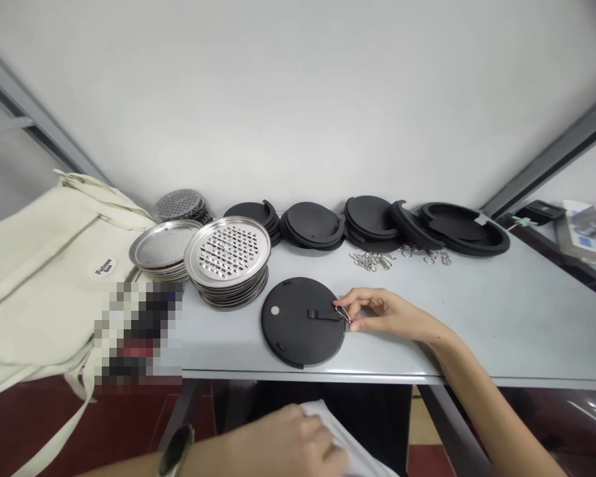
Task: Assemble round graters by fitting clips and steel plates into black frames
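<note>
My right hand [382, 313] pinches a small metal wire clip [342, 313] between thumb and fingers. The clip is at the right edge of a black round disc [300, 338], which lies flat near the table's front edge. A strap or narrow slot and a pale round spot show on the disc. Below the table edge, my left hand [288, 444] has its fingers curled, slightly blurred, against a white sheet or bag [345, 430]. Whether it grips this is hidden. Several loose metal clips [371, 260] lie beyond the disc.
Left of the disc stand a stack of metal grater plates [228, 255] and a stack of plain metal discs [165, 244]. Black round parts [312, 224] are piled along the wall, with a black ring [496, 242] at right. A cream bag [54, 265] sits at left.
</note>
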A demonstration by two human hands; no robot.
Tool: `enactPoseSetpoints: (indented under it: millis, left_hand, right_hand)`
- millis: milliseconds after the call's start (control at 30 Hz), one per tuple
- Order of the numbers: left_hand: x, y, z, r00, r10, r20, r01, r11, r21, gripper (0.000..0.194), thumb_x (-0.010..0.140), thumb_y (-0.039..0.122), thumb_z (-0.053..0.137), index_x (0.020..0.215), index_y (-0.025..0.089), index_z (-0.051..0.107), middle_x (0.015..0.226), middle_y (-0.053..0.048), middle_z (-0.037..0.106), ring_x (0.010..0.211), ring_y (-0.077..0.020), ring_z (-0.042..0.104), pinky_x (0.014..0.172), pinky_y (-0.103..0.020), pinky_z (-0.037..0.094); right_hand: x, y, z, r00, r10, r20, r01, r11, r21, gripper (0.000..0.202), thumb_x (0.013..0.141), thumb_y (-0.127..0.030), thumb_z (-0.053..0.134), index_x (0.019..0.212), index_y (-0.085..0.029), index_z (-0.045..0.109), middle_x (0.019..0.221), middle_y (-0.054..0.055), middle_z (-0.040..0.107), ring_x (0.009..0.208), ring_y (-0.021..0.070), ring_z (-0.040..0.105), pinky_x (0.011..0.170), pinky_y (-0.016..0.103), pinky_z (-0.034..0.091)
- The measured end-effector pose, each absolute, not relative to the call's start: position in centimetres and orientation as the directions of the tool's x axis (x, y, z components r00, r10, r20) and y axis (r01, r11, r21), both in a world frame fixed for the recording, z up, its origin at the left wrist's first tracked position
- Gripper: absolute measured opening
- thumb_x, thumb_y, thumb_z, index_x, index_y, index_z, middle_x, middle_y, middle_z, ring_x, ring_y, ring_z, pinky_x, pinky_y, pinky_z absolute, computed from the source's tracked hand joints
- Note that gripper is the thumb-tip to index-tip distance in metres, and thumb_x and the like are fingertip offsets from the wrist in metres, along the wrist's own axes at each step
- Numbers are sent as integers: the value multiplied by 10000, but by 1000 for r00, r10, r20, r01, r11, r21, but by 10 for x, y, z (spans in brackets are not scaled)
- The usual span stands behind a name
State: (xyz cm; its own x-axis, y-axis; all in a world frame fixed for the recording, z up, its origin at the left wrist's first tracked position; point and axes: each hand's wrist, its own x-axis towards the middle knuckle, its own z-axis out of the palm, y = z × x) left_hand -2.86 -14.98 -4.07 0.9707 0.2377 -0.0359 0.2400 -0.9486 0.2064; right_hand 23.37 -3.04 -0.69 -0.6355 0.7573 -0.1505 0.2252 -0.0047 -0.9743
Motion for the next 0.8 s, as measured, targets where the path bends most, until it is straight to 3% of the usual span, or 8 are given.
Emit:
enactPoseSetpoints:
  millis: [67,100,167,233,333,500,633,800]
  left_hand:
    - [-42,-163,-85,768,506,-393,585,-804,107,182,836,56,482,972,97,596,911,-145,663,802,-229,627,600,-289,450]
    - [-50,-164,-105,677,567,-469,679,-727,102,255,818,38,476,1042,74,592,979,-176,661,877,-254,636,670,-313,484]
    - [-66,-157,-134,659,595,-460,739,-625,251,431,815,27,448,1237,83,518,1181,-184,615,1076,-268,599,861,-372,497]
    - [-77,-147,-147,641,653,-404,763,-485,428,461,894,118,409,1353,149,435,1299,-144,567,1197,-246,534,998,-386,444]
    - [-79,-140,-147,635,669,-386,737,-375,562,476,930,184,403,1405,218,395,1325,-103,561,1224,-238,511,1062,-399,395]
    - [-66,-145,-145,653,675,-343,707,-383,595,633,890,83,376,1474,313,293,1481,-41,412,1325,-218,412,1133,-421,307]
    - [-69,-143,-147,695,647,-312,663,-410,627,588,886,70,362,1439,268,362,1413,-59,489,1279,-211,458,1106,-393,350]
    - [-66,-137,-148,664,621,-416,733,-432,526,504,816,-7,327,1223,175,562,1188,-107,628,1103,-241,590,986,-402,462]
  right_hand:
    - [234,-30,-7,-642,755,-135,219,12,-976,350,800,-334,748,1111,-201,657,843,9,673,845,162,623,895,342,461]
    - [233,-30,-7,-643,755,-128,219,21,-976,346,800,-335,748,1107,-202,659,840,7,672,846,162,621,902,345,457]
    - [233,-30,-7,-644,755,-123,220,28,-975,343,801,-340,746,1104,-204,662,836,7,669,845,164,619,904,349,457]
    - [233,-31,-7,-644,755,-124,217,25,-976,348,800,-347,744,1107,-206,662,833,7,667,843,166,620,899,351,461]
    - [233,-31,-7,-644,755,-123,211,21,-977,358,797,-356,745,1110,-204,661,835,12,671,845,170,623,900,355,462]
    - [234,-31,-6,-637,759,-136,230,19,-973,368,792,-373,746,1110,-206,666,842,16,671,849,174,621,900,356,461]
    - [234,-31,-6,-632,763,-136,221,9,-975,354,800,-353,746,1110,-205,662,849,14,666,849,167,614,888,343,463]
    - [233,-31,-6,-637,758,-142,219,2,-976,349,800,-337,750,1107,-198,660,838,8,660,848,158,607,901,337,455]
